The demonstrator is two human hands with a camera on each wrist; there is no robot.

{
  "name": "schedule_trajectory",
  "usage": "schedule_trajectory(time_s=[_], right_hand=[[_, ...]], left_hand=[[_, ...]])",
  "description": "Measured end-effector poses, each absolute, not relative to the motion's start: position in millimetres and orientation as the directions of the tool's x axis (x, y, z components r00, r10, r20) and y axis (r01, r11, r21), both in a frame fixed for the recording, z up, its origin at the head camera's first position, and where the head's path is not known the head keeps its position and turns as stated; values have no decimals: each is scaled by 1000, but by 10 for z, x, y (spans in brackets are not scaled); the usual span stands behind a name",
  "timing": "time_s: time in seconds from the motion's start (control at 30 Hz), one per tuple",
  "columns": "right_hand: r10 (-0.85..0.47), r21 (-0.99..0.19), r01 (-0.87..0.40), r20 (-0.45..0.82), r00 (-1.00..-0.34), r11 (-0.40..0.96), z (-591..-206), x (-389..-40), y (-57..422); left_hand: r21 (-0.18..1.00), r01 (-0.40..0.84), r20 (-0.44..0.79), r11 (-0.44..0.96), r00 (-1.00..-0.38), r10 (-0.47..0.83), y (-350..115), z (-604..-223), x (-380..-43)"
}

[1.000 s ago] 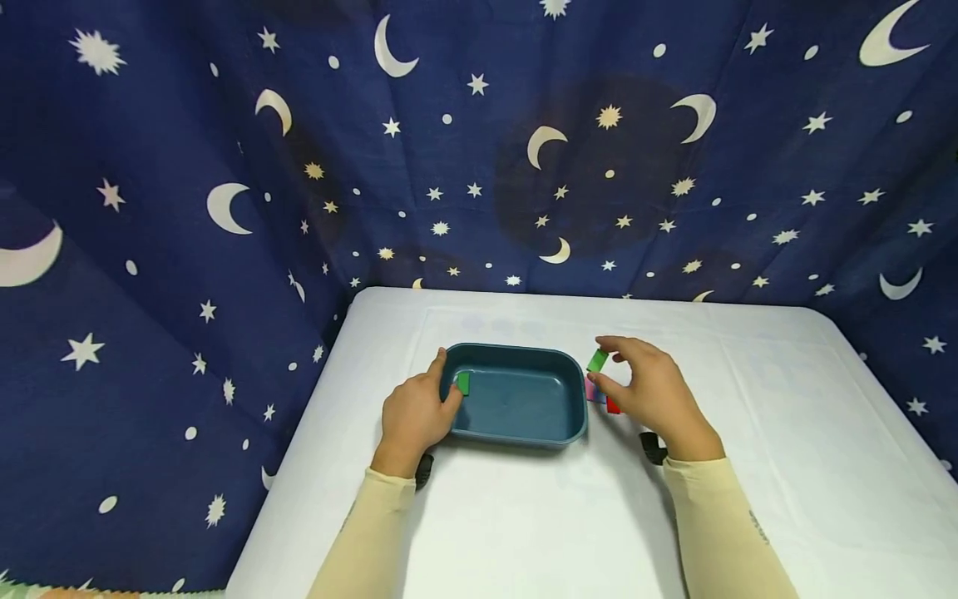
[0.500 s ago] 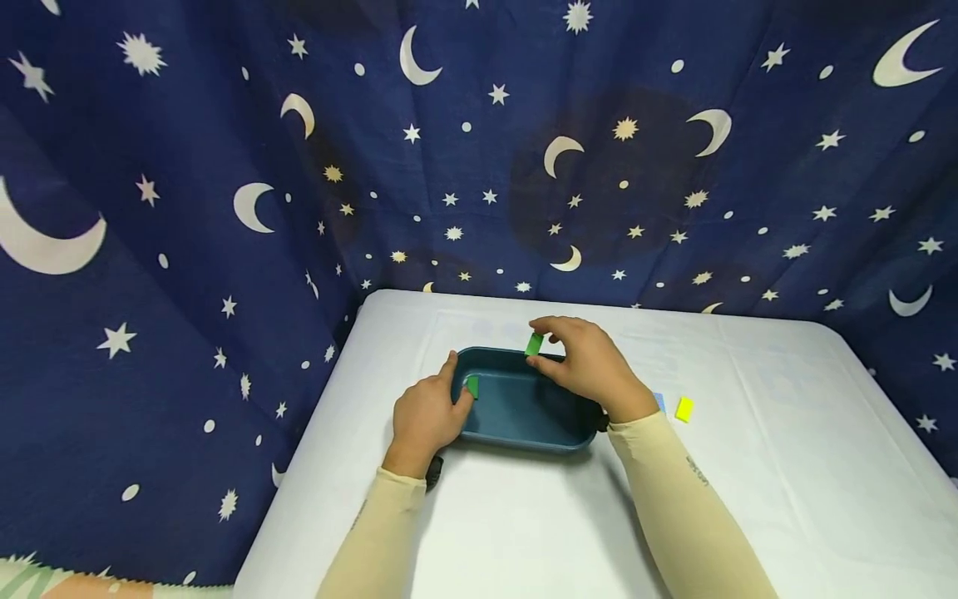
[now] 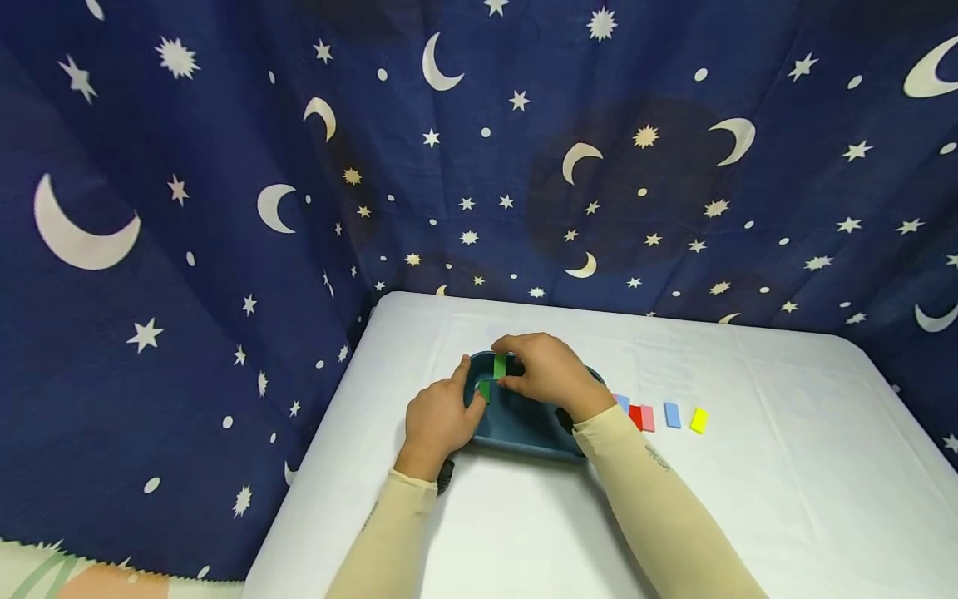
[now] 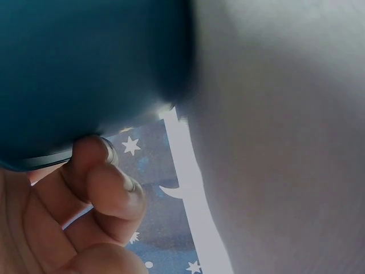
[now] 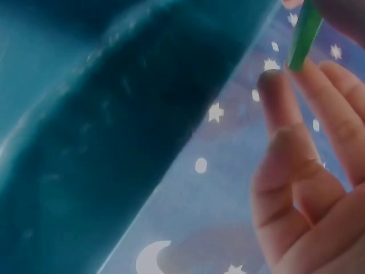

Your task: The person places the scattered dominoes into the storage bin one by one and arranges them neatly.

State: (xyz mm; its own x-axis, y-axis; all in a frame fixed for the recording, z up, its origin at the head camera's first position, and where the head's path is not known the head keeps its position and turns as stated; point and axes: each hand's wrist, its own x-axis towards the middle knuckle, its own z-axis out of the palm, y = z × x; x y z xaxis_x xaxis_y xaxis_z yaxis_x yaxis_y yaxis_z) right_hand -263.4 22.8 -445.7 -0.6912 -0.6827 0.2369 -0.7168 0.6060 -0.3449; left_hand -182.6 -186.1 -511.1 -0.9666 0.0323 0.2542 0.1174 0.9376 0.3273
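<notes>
A dark teal rectangular tray [image 3: 524, 416] stands on the table. My left hand [image 3: 441, 420] grips its left end, thumb over the rim and other fingers outside; in the left wrist view, curled fingers lie against the tray's outer side. Just beyond that thumb, a small green block [image 3: 485, 391] stands inside the tray, partly hidden. Above the tray's far left part, my right hand [image 3: 550, 374] pinches a second green block [image 3: 500, 366] between thumb and fingers. The right wrist view shows this green block [image 5: 305, 37] near the tray's edge.
Right of the tray, beside my right forearm, lie a red block [image 3: 635, 416], a pink block [image 3: 648, 418], a blue block [image 3: 673, 415] and a yellow block [image 3: 699, 420]. The forearm partly hides others. A starry curtain [image 3: 479, 166] hangs behind the white table [image 3: 786, 466].
My right hand has carried the green block left, from beside the tray's right end to over its left part. The left hand keeps its grip. The head view has shifted slightly.
</notes>
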Motion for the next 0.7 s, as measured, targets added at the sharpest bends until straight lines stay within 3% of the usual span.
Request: schedule_trajectory(time_s=[0.3, 0.7], right_hand=[[-728, -202, -721, 49, -683, 663, -4648, -2668, -18], [-703, -126, -694, -50, -710, 709, -4735, -2666, -109]], left_hand=[[326, 120, 232, 938, -972, 43, -1885, -5099, -1818], [317, 123, 239, 940, -970, 47, -1876, -5100, -1822]])
